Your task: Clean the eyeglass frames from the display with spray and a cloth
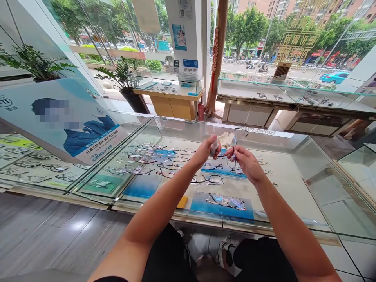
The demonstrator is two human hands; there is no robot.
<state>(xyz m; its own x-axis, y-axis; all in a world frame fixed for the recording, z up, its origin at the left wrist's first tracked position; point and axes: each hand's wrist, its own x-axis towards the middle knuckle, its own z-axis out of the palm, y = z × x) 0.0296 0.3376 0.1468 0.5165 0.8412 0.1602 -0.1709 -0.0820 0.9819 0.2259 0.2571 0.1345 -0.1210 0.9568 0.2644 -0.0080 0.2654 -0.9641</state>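
My left hand (206, 149) is closed around a small whitish bottle (214, 148), held upright above the glass counter. Just to its right, my right hand (248, 162) pinches a pair of thin-framed eyeglasses (232, 139), turned on edge with a dark temple arm sticking out at the top. A pale crumpled-looking item (221, 139) shows behind the bottle; what it is I cannot make out. Beneath both hands, inside the glass display case (282, 188), several eyeglasses lie in rows. One pair (226, 201) rests on a blue card near the front.
A tilted advertising board (44, 121) stands on the counter at left, with a potted plant (38, 64) behind it. Farther back are another glass showcase (172, 92), a wooden trunk-like post (219, 58) and a long showcase (258, 92) by the window.
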